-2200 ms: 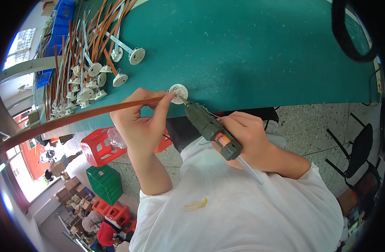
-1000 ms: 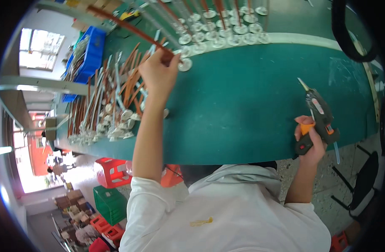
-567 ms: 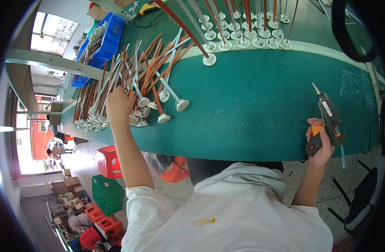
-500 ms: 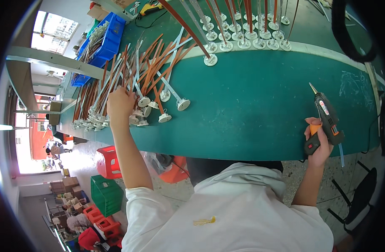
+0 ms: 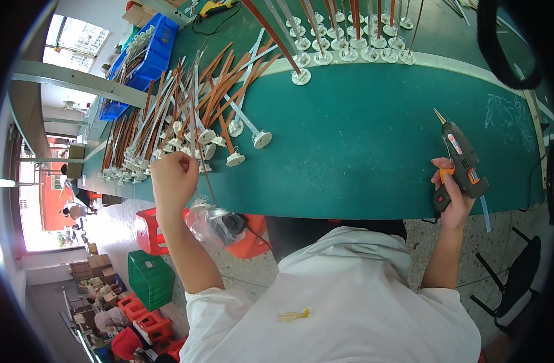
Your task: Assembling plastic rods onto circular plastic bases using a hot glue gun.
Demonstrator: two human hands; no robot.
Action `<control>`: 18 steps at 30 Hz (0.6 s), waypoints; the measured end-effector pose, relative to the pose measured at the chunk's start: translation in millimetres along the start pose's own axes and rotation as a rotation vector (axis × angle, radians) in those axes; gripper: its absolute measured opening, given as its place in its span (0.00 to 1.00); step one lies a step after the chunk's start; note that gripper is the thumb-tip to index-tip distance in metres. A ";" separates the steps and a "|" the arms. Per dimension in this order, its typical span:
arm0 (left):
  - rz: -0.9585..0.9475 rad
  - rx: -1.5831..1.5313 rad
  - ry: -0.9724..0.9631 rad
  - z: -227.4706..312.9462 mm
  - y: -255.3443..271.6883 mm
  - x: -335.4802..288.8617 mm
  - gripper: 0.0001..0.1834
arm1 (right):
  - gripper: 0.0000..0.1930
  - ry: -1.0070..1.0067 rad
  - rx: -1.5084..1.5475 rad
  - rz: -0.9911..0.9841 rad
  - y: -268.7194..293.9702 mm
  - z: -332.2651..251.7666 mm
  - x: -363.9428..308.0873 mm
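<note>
My left hand (image 5: 175,175) is closed around a thin brown strip (image 5: 207,180), held near the table's front edge. A pale round base, blurred, shows at the strip's lower end. Just beyond that hand lies a heap of brown and clear strips (image 5: 216,100) with white round bases (image 5: 235,159). At the right, my right hand (image 5: 453,196) grips a black and orange glue gun (image 5: 460,151), its metal nozzle pointing away to the upper left. A translucent glue stick (image 5: 485,213) pokes out of its rear end.
Several strips on white bases stand upright in rows (image 5: 348,54) along the far side of the green table (image 5: 343,139). One stands nearer on its white base (image 5: 300,77). A blue crate (image 5: 159,51) sits far left. Red stools (image 5: 151,232) and a black chair (image 5: 519,275) are below.
My left hand has drawn back from the heap toward me, bringing a brown strip with it. My right hand, with the glue gun, has shifted slightly left and up.
</note>
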State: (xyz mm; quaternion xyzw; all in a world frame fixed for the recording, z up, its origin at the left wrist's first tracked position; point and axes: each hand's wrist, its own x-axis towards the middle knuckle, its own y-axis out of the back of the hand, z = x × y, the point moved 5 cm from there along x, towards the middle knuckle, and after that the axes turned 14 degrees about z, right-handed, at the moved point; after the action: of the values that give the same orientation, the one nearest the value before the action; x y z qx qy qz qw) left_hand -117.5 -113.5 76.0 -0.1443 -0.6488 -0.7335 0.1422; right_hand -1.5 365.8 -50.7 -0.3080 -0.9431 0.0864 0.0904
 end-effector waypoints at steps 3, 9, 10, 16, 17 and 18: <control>0.166 -0.134 0.101 -11.8 -9.2 -4.5 0.10 | 0.11 0.016 -0.072 -0.027 -1.7 -1.8 -0.4; 0.391 -0.483 0.295 -32.6 -40.8 -10.6 0.09 | 0.10 0.031 -0.067 0.021 2.1 0.7 1.1; 0.436 -0.590 0.389 -36.6 -41.2 -16.0 0.09 | 0.10 0.031 -0.066 0.029 0.7 -0.2 1.7; 0.651 -0.630 0.373 -11.5 18.6 -61.9 0.09 | 0.11 0.001 -0.302 0.113 -22.4 -21.8 -32.9; 0.697 -0.654 0.404 -2.2 30.3 -74.0 0.09 | 0.10 -0.105 -0.268 0.043 -29.3 -25.1 -50.5; 0.732 -0.726 0.377 12.5 34.5 -84.2 0.09 | 0.10 -0.097 -0.255 -0.064 -42.9 -26.5 -68.0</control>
State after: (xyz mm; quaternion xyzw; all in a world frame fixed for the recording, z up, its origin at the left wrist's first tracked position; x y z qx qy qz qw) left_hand -26.2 -103.3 75.5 -0.2664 -0.2247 -0.8261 0.4428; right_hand 34.3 294.0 -23.6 -0.2823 -0.9590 -0.0223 0.0073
